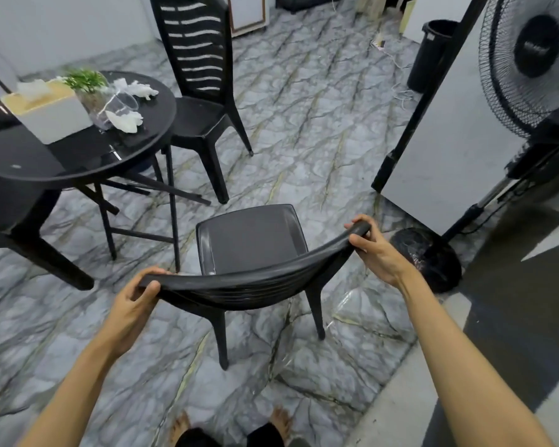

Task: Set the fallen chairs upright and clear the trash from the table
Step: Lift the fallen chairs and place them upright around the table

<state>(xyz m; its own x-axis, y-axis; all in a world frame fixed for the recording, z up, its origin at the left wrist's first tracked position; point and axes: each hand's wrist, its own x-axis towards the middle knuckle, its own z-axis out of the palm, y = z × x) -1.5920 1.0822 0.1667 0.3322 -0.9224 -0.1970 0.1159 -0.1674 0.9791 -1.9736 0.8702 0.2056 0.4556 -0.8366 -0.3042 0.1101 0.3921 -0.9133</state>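
Hands, left hand (133, 304) and right hand (373, 250), grip the upright black plastic chair (252, 240); a white tissue box (50, 112) with a tissue sticking out sits on the round black table (78, 162).

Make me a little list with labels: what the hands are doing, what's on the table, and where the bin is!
left hand: gripping left end of the black chair backrest
right hand: gripping right end of the backrest
black chair: upright, legs on floor
second chair: upright beside the round table
on table: tissue box, plant, clear plastic cup, crumpled tissues
bin: far right, by the fan
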